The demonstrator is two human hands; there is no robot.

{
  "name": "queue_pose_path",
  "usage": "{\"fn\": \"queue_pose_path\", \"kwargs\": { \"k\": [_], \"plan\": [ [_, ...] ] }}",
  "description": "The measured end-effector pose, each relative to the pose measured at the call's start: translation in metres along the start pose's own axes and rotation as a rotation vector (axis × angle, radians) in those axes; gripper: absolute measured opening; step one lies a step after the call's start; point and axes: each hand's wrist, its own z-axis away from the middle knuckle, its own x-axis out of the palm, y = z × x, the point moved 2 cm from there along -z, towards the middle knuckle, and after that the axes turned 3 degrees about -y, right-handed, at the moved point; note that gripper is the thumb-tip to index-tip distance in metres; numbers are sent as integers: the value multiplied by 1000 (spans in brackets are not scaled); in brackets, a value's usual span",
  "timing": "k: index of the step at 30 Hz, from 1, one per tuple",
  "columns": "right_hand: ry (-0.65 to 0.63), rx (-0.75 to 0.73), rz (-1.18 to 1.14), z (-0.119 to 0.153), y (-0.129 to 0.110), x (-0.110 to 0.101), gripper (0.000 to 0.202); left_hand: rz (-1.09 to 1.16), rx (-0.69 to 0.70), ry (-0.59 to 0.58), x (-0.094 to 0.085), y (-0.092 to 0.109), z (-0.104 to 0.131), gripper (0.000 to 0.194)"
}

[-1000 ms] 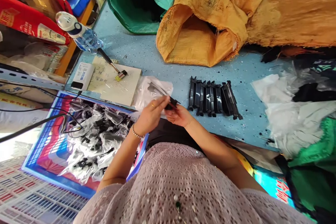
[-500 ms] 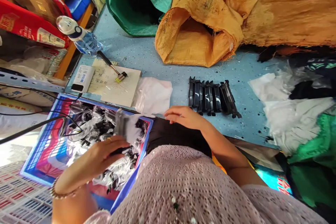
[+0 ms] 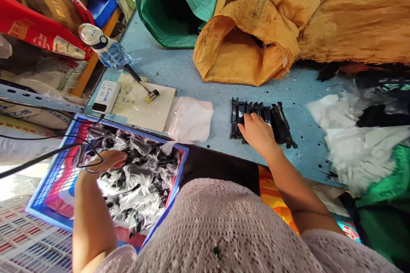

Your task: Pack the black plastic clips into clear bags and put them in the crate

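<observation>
Over the left part of a blue basket (image 3: 183,166) is my left hand (image 3: 110,161), its fingers partly hidden behind a black cable. Bagged black parts (image 3: 141,179) in clear plastic fill the basket. On the blue table (image 3: 221,72), my right hand (image 3: 258,132) rests on a row of black plastic parts (image 3: 282,126), fingertips on the pieces near the row's left side; its fingers are bent and close together. Left of the row lies a stack of clear plastic bags (image 3: 192,117).
A cardboard piece (image 3: 160,117) holds a black-handled brush (image 3: 136,77). Beside it are a white device (image 3: 107,97) and a water bottle (image 3: 109,51). Orange (image 3: 221,66) and green (image 3: 150,30) sacks stand at the back; white cloth and plastic (image 3: 352,153) lie right.
My left hand has moved left over the basket and no longer has the bagged black part. My right hand has moved right, from the table edge onto the black parts.
</observation>
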Motion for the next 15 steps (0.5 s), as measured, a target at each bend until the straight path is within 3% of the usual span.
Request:
{"fn": "queue_pose_path", "kwargs": {
  "k": [1,2,4,5,7,8,11,13,15],
  "plan": [
    [2,2,-10,1,-3,0,32,31,24,-137,20,25,4,55],
    [0,8,-19,2,-7,0,34,43,133,-233,44,55,7,50],
    [-25,25,-35,1,-14,-1,37,27,436,-368,97,118,11,40],
    [-50,32,-44,1,-18,-1,40,10,559,-345,124,146,9,33],
    [-104,43,-72,-2,-22,0,50,-34,677,-6,170,191,-5,18],
    [-125,49,-93,-4,-21,2,55,-41,675,92,189,205,-15,11],
    [-130,78,-236,-8,-10,9,60,-36,647,219,218,218,-48,5],
    [-107,72,-497,-10,0,16,54,-12,642,220,215,211,-64,8],
    [-118,33,-947,-12,3,23,45,108,609,153,203,200,-74,11]
  ]
}}
